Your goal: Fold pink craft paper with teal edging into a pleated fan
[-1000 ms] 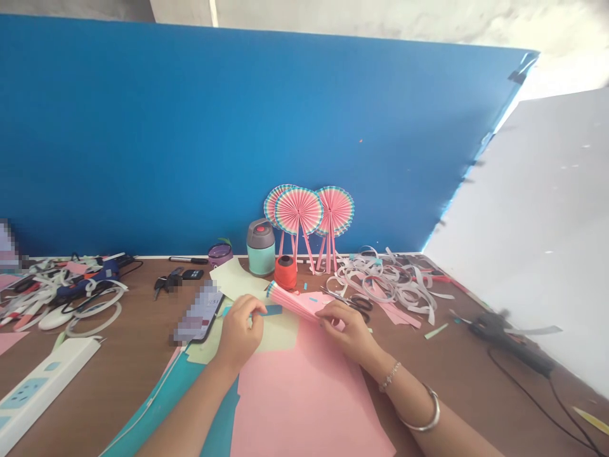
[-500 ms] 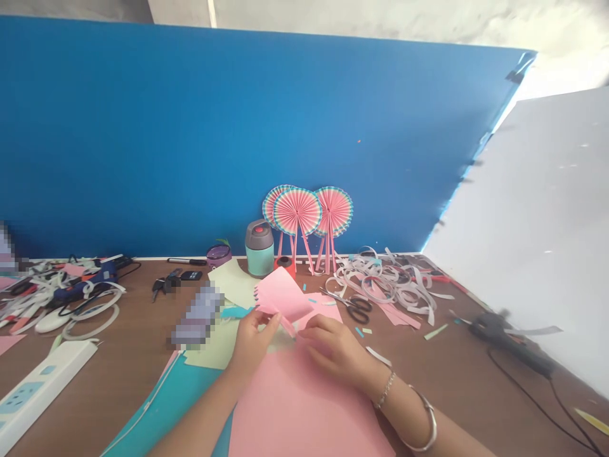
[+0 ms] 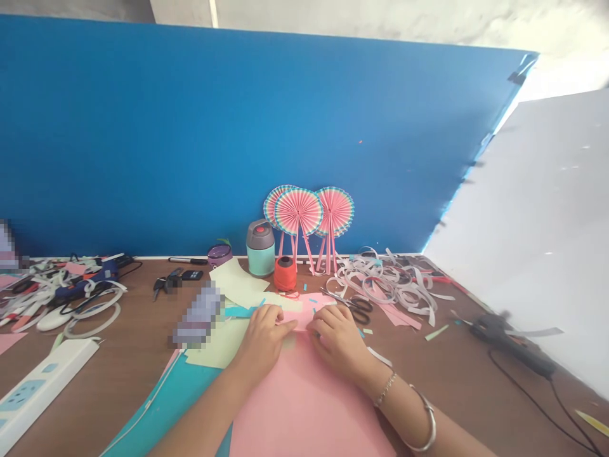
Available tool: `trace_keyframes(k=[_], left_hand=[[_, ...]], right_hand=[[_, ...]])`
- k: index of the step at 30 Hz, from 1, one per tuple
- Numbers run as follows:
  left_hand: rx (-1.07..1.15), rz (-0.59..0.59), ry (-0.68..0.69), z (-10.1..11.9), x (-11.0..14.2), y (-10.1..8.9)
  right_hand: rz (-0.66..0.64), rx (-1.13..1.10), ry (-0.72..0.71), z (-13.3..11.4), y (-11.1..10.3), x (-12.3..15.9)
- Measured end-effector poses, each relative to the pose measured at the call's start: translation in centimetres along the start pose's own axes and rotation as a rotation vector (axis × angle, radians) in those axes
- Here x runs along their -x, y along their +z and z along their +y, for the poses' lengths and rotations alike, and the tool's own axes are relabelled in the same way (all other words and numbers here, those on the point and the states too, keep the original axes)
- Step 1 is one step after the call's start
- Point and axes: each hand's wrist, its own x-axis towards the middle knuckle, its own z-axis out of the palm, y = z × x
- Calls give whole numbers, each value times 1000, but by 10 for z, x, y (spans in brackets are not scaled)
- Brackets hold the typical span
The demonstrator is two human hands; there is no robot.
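Both of my hands rest low over the table, close together. My left hand and my right hand press on a folded piece of pink paper, whose middle and edges they partly hide. Under my wrists lies a large pink paper sheet. A pale green paper sheet lies just left of my left hand, and a small teal paper strip lies by its fingertips. A blurred phone lies further left.
Several pink-and-teal paper fans lean on a blue board beyond a flask and an orange thread spool. Scissors and paper strips lie right; a glue gun and a power strip sit nearby.
The pink paper, held up between my hands half a second ago, now lies low on the sheets under both hands. My hands have come down and closer together.
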Motion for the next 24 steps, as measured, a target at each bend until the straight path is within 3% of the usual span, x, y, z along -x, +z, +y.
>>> trace_keyframes(k=[4, 10, 17, 24], left_hand=[[-36, -96, -51, -5, 1, -1], [12, -161, -153, -13, 1, -6], [76, -210, -168, -13, 2, -13], [223, -180, -286, -18, 0, -13]], right_hand=[[-167, 17, 31, 7, 3, 1], [-247, -76, 56, 13, 0, 4], [-262, -245, 20, 18, -6, 9], [-186, -414, 201, 24, 1, 7]])
